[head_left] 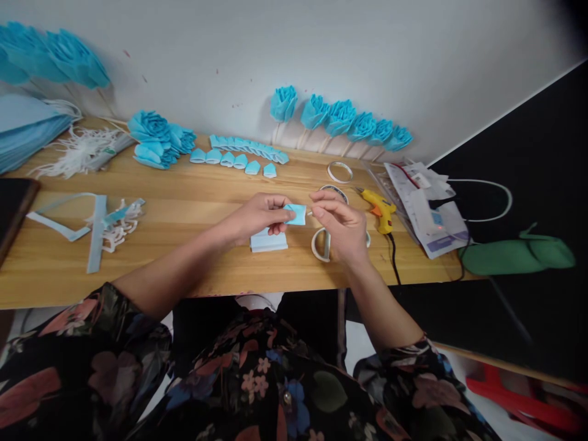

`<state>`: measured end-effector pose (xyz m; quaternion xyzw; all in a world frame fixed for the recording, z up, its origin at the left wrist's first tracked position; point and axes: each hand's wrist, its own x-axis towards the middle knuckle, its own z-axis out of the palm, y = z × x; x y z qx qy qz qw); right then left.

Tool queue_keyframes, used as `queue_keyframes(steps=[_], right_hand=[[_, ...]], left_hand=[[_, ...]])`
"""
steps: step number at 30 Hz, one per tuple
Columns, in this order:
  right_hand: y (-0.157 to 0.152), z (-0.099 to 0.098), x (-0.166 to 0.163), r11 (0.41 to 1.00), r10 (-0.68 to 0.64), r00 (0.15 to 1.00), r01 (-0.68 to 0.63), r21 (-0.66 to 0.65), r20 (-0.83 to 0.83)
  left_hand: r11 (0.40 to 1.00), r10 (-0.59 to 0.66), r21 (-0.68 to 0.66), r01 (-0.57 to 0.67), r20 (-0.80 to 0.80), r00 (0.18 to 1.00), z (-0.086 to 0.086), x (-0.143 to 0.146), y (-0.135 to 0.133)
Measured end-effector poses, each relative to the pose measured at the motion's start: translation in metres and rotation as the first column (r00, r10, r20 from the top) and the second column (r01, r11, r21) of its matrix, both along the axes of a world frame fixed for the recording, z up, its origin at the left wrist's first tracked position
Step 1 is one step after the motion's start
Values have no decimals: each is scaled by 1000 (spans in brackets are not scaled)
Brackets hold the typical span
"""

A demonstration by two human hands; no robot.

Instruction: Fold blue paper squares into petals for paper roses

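Observation:
My left hand [260, 215] pinches a small light-blue paper square [296, 214] above the wooden table [193, 208]. My right hand [339, 223] is closed beside it, its fingertips pinched at the square's right edge around a thin stick I can barely make out. Under my left hand lies a short stack of blue paper squares [269, 241]. White scissors [321, 244] lie under my right hand.
Folded blue petals [239, 154] lie in rows at the back, with blue paper roses [337, 116] on sticks leaning on the wall and more roses [158, 138] lying left. A yellow glue gun [379, 208], tape rings [340, 172], papers [427, 208] and paper scraps [98, 223] surround me.

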<state>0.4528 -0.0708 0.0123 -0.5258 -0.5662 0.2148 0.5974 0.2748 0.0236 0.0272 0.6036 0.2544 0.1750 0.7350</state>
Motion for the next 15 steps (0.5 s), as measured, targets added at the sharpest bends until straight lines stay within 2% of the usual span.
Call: queue_keyframes(steps=[5, 9, 15], right_hand=[[-4, 4, 2, 998, -46, 965, 33, 56, 257], [-5, 7, 2, 989, -106, 884, 45, 144, 455], [-7, 9, 3, 974, -167, 784, 38, 223, 598]], left_hand=[[1000, 7, -5, -7, -5, 1000, 1, 0, 0], [1000, 7, 0, -7, 3, 1000, -1, 1, 1], [1000, 8, 5, -8, 5, 1000, -2, 0, 2]])
